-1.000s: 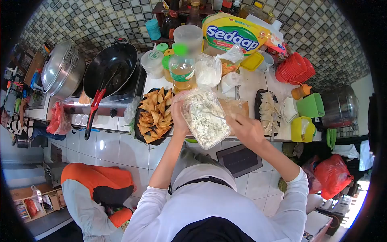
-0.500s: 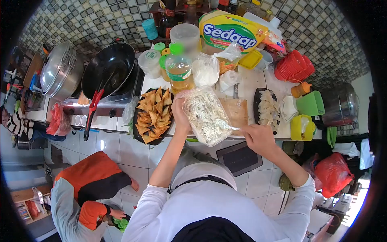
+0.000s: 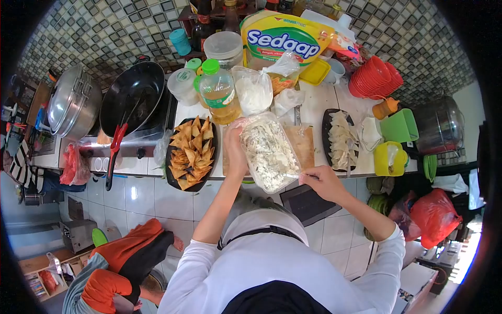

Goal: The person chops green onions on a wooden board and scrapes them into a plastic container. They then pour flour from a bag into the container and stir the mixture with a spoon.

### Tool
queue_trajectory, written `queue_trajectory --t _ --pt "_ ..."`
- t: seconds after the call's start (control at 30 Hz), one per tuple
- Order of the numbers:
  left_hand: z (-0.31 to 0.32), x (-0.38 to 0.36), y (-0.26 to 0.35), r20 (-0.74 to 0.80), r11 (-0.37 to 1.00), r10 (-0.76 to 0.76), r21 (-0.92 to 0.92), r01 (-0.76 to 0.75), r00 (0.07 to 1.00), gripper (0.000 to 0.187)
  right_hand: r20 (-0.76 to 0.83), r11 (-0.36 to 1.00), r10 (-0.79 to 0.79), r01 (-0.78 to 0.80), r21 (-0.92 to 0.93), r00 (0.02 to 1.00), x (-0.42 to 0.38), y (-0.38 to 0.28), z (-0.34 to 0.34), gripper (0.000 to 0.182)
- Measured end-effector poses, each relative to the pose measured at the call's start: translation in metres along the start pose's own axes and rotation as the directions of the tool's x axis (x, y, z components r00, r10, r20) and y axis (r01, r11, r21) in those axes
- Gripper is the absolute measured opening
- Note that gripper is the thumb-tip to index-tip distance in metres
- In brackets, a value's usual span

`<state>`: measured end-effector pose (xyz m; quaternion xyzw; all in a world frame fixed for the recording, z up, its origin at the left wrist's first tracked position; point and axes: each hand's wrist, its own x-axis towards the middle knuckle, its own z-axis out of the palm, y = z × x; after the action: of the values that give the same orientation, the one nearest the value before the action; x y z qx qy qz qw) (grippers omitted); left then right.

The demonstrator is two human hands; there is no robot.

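Note:
My left hand grips the left side of a clear plastic container, which is filled with a crumbly white mixture with darker bits. The container is tilted toward me above the counter's front edge. My right hand is closed on the handle of a spoon. The spoon's other end is inside the container at its lower right, partly hidden by the mixture. Behind the container lies a wooden cutting board. Left of my left hand is a black plate of fried triangular pastries.
A black plate of pale folded wrappers lies to the right. An oil bottle stands behind the container. At the left, a wok with red-handled tongs sits on the stove. Another person is at the lower left.
My right hand and the spoon have moved slightly down, toward the container's lower right corner. The view has shifted a little. The other person has bent lower.

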<state>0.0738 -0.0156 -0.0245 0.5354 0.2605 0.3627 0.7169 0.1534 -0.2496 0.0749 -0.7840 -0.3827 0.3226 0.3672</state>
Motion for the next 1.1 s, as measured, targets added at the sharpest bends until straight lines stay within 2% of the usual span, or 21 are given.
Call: queue_trajectory --t 0.03,0.1,0.13,0.2,0.23,0.3,0.33,0.4,0.53,0.63,0.7,0.73,0.8,0.83,0.9,0.93,1.0,1.03,1.1 --pt "0.002 -0.001 0.004 -0.002 1.0 0.003 0.0 -0.003 1.0 0.035 0.001 1.0 -0.003 0.003 -0.001 1.0 0.001 -0.002 -0.001 0.021" --pt "0.007 -0.005 0.012 0.003 0.972 -0.042 -0.23 0.041 0.999 0.035 -0.138 0.995 -0.092 0.087 -0.039 0.986 0.0 -0.011 -0.005 0.013" --pt "0.007 -0.004 0.013 0.001 0.972 -0.041 -0.23 0.04 0.999 0.035 -0.137 0.995 -0.093 0.089 -0.039 0.986 -0.002 -0.02 -0.011 0.013" --pt "0.004 -0.004 0.014 0.014 0.992 0.079 -0.1 -0.077 0.997 0.036 -0.161 0.872 -0.252 0.151 -0.465 0.954 -0.006 -0.036 -0.025 0.018" --pt "0.004 -0.004 0.013 0.014 0.992 0.079 -0.1 -0.078 0.997 0.036 -0.161 0.872 -0.252 0.152 -0.465 0.954 -0.006 -0.036 -0.027 0.018" --pt "0.007 -0.006 0.013 -0.015 0.998 0.057 -0.027 -0.058 0.998 0.037 -0.073 0.72 -0.335 0.205 -0.663 0.939 -0.005 -0.034 -0.029 0.035" --pt "0.011 -0.009 0.013 -0.013 0.998 0.057 -0.028 -0.058 0.998 0.037 -0.075 0.72 -0.335 0.203 -0.664 0.939 -0.002 -0.034 -0.027 0.035" --pt "0.02 -0.015 0.015 -0.07 0.981 -0.029 -0.194 0.015 0.997 0.038 -0.073 0.606 -0.399 0.203 -0.769 0.914 0.006 -0.036 -0.021 0.047" --pt "0.02 -0.017 0.009 -0.106 0.975 0.008 -0.22 -0.031 0.994 0.039 -0.08 0.581 -0.415 0.196 -0.79 0.906 0.011 -0.023 -0.004 0.052" --pt "0.015 -0.013 0.005 -0.149 0.968 0.038 -0.238 -0.073 0.988 0.04 -0.104 0.643 -0.347 0.156 -0.75 0.932 -0.012 -0.018 0.003 0.05" --pt "0.009 -0.01 0.006 -0.115 0.956 0.014 -0.289 -0.046 0.993 0.04 -0.063 0.666 -0.219 0.102 -0.739 0.974 -0.026 -0.018 -0.002 0.048" --pt "0.01 -0.011 0.008 -0.112 0.957 0.009 -0.288 -0.041 0.994 0.04 -0.064 0.668 -0.214 0.098 -0.738 0.975 -0.025 -0.019 -0.005 0.048" --pt "0.013 -0.014 0.012 -0.077 0.952 -0.109 -0.294 0.082 0.991 0.04 -0.112 0.665 -0.33 0.146 -0.733 0.938 -0.02 -0.019 -0.012 0.041" --pt "0.014 -0.015 0.011 -0.07 0.953 -0.11 -0.292 0.085 0.991 0.04 -0.118 0.667 -0.327 0.14 -0.732 0.938 -0.018 -0.02 -0.016 0.041" --pt "0.016 -0.017 0.012 -0.04 0.901 -0.227 -0.389 0.194 0.973 0.039 -0.111 0.67 -0.354 0.169 -0.723 0.929 -0.013 -0.024 -0.023 0.02" --pt "0.017 -0.016 0.015 -0.041 0.901 -0.222 -0.391 0.189 0.974 0.039 -0.11 0.667 -0.358 0.172 -0.725 0.927 -0.014 -0.025 -0.025 0.02" --pt "0.019 -0.015 0.022 0.047 0.835 -0.235 -0.502 0.227 0.971 0.037 -0.18 0.755 -0.36 0.172 -0.633 0.915 -0.018 -0.024 -0.027 0.005" --pt "0.02 -0.017 0.028 0.043 0.834 -0.237 -0.504 0.226 0.971 0.037 -0.175 0.754 -0.36 0.175 -0.633 0.916 -0.019 -0.023 -0.029 0.005" --pt "0.024 -0.019 0.036 0.051 0.796 -0.302 -0.537 0.281 0.952 0.034 -0.153 0.873 -0.258 0.162 -0.461 0.954 -0.021 -0.019 -0.031 0.01"
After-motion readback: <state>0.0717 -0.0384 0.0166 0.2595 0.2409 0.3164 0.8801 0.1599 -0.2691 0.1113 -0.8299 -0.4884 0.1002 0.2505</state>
